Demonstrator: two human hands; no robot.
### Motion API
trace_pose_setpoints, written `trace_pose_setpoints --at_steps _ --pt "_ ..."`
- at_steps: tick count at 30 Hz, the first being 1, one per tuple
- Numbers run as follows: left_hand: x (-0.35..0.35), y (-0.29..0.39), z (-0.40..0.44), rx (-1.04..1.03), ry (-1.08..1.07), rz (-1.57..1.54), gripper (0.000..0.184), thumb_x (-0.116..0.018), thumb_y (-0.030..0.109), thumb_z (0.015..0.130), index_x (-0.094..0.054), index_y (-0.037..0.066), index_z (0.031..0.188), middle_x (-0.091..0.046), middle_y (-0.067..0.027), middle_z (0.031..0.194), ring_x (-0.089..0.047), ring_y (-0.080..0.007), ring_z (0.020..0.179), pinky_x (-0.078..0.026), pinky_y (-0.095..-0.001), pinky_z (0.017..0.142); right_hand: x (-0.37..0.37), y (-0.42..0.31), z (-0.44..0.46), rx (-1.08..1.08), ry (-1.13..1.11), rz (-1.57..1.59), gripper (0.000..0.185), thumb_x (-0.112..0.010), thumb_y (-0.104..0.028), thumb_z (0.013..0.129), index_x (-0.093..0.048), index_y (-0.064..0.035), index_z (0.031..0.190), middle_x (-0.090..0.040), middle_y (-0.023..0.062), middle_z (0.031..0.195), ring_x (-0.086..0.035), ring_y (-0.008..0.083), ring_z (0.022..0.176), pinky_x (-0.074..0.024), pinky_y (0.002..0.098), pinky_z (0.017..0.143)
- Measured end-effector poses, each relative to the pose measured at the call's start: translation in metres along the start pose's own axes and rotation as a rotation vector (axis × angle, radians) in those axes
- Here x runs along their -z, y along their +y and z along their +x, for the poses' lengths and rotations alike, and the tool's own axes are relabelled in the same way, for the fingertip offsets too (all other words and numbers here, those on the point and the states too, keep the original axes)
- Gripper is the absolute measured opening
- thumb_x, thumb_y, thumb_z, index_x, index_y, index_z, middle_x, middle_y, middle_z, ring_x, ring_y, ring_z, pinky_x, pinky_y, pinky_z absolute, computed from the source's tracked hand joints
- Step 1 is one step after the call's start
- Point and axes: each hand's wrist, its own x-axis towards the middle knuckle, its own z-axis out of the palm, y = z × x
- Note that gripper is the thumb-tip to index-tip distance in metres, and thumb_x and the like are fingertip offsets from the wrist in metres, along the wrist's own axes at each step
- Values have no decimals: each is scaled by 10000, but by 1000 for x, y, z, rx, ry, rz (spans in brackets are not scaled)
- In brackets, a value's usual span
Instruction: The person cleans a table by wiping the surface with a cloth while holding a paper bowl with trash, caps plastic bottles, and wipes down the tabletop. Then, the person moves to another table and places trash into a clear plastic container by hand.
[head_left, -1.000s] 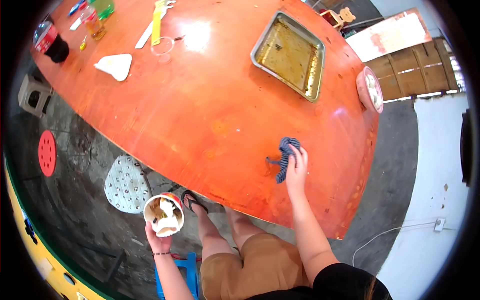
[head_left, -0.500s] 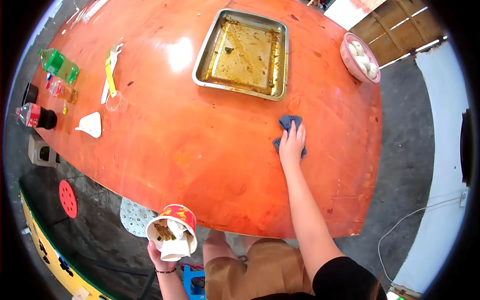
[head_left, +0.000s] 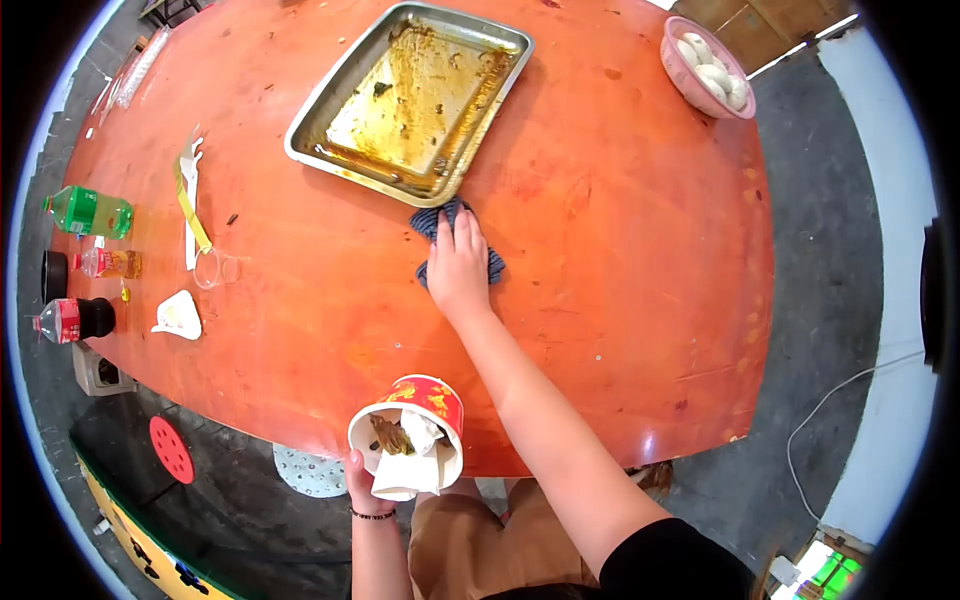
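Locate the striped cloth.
Near the centre of the head view, the striped cloth lies on the table under the right hand, just below the metal tray.

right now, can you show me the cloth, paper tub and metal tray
Cloth point(head_left: 427, 222): head view, its striped upper-left part.
Paper tub point(head_left: 440, 396): head view, red outer wall.
Metal tray point(head_left: 372, 126): head view, inner floor.

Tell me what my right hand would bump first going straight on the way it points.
Probably the metal tray: its near corner lies just beyond the cloth under your right hand, though the exact gap is hard to judge.
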Motion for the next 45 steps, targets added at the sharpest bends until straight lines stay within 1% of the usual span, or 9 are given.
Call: trace_pose_setpoints --at_steps 8,15,20,24,31,35,36,41,45 --pt "36 66 22 54 -18 79 801 -619 531 845 -379 11 1405 -519 -148 1344 -544 -287 1200 -479 -420 986 43 66 -5 -292 96 -283 484 -528 -151 922 -441 41 1357 -439 324 1347 -412 490 1254 -333 529 1067" --pt "78 97 29 46 21 91 795 -608 538 844 -391 11 1399 -515 -146 1352 -546 -284 1196 -472 -418 990 -16 42 63 -39 167 -294 376 -557 -165 893 -574 4 1228 -550 244 1246 -492 404 1201 -408 479 1006" --pt "72 110 46 77 18 81 814 -604 553 843 -382 7 1404 -515 -145 1353 -541 -281 1201 -467 -412 992 -19 -50 -22 220 -156 3 388 -539 -130 896 -557 -21 1267 -503 251 1326 -469 396 1253 -376 465 1064" --pt "78 117 57 87 -8 144 821 -592 564 849 -378 -3 1402 -512 -155 1353 -540 -281 1202 -467 -407 992 35 -45 -69 140 -273 -14 394 -535 -100 866 -574 -17 1249 -544 230 1296 -486 357 1267 -394 459 1052" --pt "75 133 57 88 -48 152 788 -579 541 868 -377 -2 1402 -514 -154 1351 -535 -283 1208 -466 -412 996 53 106 30 -156 161 -210 342 -536 -157 914 -585 -20 1223 -522 278 1268 -471 432 1206 -390 470 1028" --pt "77 132 55 80 -66 106 766 -573 532 877 -383 5 1401 -515 -149 1350 -535 -284 1206 -469 -410 988 2 46 75 -41 79 -138 256 -591 -168 841 -657 -33 1049 -594 215 1084 -549 387 1048 -460 460 902" --pt "80 132 55 93 -77 106 770 -571 535 878 -381 6 1404 -511 -149 1354 -532 -283 1210 -464 -411 991 -17 24 62 174 199 -176 229 -601 -159 810 -659 -28 989 -597 204 1067 -555 379 1043 -462 456 909" --pt "61 131 60 93 -97 150 787 -575 537 875 -366 2 1414 -500 -152 1367 -522 -279 1223 -449 -411 1009 -2 -64 -48 281 -145 116 391 -673 -130 787 -629 -40 1165 -578 193 1227 -525 356 1197 -427 442 1011" --pt "42 130 63 115 -116 156 789 -550 543 881 -355 4 1424 -489 -155 1381 -511 -288 1237 -438 -415 1024 61 -24 -94 209 -270 77 471 -717 -98 729 -628 -65 1190 -607 154 1224 -521 346 1226 -425 457 1036"
